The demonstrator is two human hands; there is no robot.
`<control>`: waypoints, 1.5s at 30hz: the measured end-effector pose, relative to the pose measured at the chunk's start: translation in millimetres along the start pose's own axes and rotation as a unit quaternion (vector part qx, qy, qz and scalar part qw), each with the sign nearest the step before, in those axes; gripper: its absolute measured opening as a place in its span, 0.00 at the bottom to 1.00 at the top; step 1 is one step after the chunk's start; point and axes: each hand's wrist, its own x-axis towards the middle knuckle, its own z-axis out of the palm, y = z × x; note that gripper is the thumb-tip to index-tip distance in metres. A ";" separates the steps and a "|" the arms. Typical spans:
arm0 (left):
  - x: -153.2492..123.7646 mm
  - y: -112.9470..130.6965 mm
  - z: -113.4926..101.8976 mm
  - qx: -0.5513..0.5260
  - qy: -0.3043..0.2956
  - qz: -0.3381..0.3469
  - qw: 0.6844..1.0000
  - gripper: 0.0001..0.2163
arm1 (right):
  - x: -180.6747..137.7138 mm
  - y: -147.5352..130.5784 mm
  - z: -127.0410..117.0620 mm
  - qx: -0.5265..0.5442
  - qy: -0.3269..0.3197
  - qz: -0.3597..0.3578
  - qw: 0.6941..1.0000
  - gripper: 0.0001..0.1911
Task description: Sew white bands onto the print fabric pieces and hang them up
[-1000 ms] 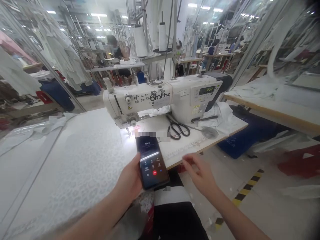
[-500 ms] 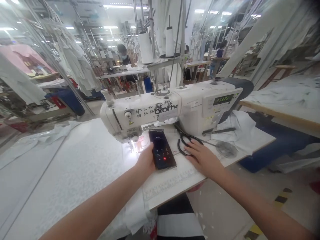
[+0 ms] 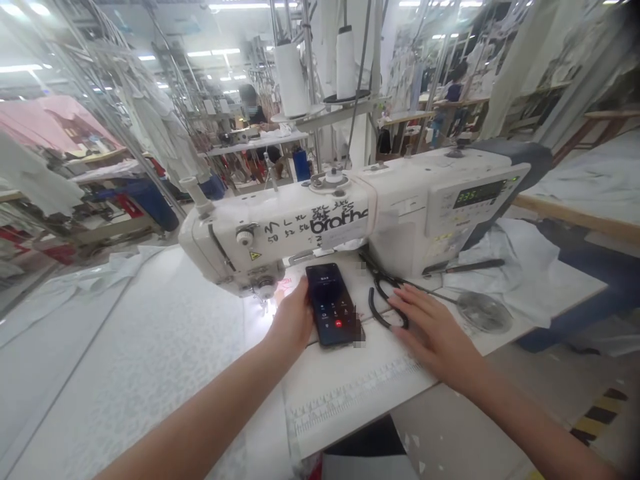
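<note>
My left hand [image 3: 295,315] grips the left edge of a dark smartphone [image 3: 331,303], whose lit screen shows a call with a red button. It is in front of the sewing machine's arm, just right of the lit needle area. My right hand [image 3: 433,327] lies with its fingers stretched out over the table, holding nothing. Its fingertips are at the black handles of a pair of scissors [image 3: 373,303]; whether they touch is hard to tell. The scissors' blades point back under the white sewing machine [image 3: 330,213]. White patterned fabric [image 3: 165,360] spreads to the left.
A printed ruler scale [image 3: 350,399] runs along the table's front edge. A round metallic dish-like object [image 3: 484,311] and a dark slim tool [image 3: 475,265] lie at the right. Thread cones [image 3: 345,63] stand behind the machine. People work in the background.
The view has moved closer to the machine. My right hand has drawn back a little from over the scissors' handles. My left hand stays at the smartphone's edge.
</note>
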 end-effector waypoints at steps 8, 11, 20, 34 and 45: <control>-12.2 -2.1 -6.5 0.012 -0.021 -0.011 1.000 0.12 | 71.1 -30.8 13.0 0.226 -0.073 0.135 0.962 0.23; -11.6 -2.0 -8.2 0.012 -0.008 -0.012 1.000 0.11 | 94.7 -28.3 29.4 0.233 -0.084 0.154 0.957 0.26; 1.6 -16.3 -18.2 -0.017 -0.021 0.005 1.000 0.10 | 96.6 -22.6 43.7 0.238 -0.081 0.188 0.949 0.27; 4.5 -27.9 -27.1 0.011 -0.025 0.057 0.998 0.13 | 88.3 -20.3 40.2 0.237 -0.071 0.196 0.949 0.24; 8.5 -23.7 -28.6 0.064 -0.108 0.082 0.989 0.17 | 89.8 -22.9 38.0 0.269 -0.098 0.213 0.934 0.23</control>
